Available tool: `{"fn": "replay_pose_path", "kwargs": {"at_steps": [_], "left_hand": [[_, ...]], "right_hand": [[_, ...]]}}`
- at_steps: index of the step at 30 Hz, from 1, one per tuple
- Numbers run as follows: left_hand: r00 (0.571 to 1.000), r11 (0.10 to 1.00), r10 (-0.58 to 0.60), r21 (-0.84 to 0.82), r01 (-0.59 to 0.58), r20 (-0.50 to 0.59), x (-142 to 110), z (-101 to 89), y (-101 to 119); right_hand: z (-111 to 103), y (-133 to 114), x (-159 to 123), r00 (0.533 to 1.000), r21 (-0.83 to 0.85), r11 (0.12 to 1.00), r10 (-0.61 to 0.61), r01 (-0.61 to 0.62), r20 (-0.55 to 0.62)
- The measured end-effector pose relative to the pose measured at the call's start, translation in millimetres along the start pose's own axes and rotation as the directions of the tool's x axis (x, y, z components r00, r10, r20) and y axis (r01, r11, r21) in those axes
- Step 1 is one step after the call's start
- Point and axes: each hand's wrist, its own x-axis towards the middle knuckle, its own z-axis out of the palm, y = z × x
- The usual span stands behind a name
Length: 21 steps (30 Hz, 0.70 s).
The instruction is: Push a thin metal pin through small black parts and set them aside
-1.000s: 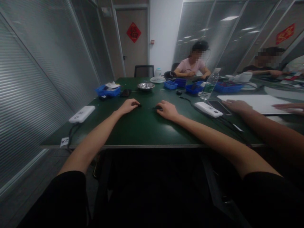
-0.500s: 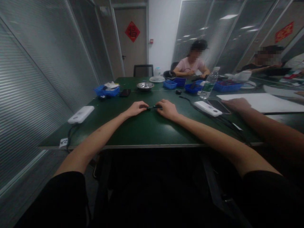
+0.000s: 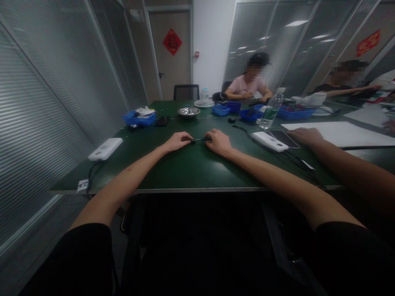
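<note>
Over the middle of the green table, my left hand is closed, its thumb and fingers pinching a small black part. Too little of that part shows to tell its kind. Facing it, my right hand is wrapped round a screwdriver with a dark green handle. The thin metal shaft lies level and points left, its tip at the black part. Whether the tip sits inside the part cannot be made out. Both hands rest low, close to the tabletop.
Beyond my hands stand a steel bowl, a blue bin and a phone. White power banks with cables flank my arms. To the right are a water bottle, a co-worker's hand and a white board.
My right hand and the screwdriver handle have shifted very slightly to the right, while my left hand stays in place. At the far right, a co-worker's arm has stretched out further right.
</note>
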Motion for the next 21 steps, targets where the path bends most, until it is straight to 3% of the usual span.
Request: {"fn": "replay_pose_path", "kwargs": {"at_steps": [10,21], "left_hand": [[1.000,1.000,0.001,0.001,-0.001,0.004,0.4,0.7,-2.3],[1.000,0.999,-0.018,-0.029,0.019,0.009,-2.0,-4.0,-7.6]], "right_hand": [[2.9,2.8,0.4,1.000,-0.020,0.999,-0.026,0.026,-0.012],[-2.8,-1.2,-0.5,0.989,-0.057,0.987,-0.151,0.150,-0.008]]}}
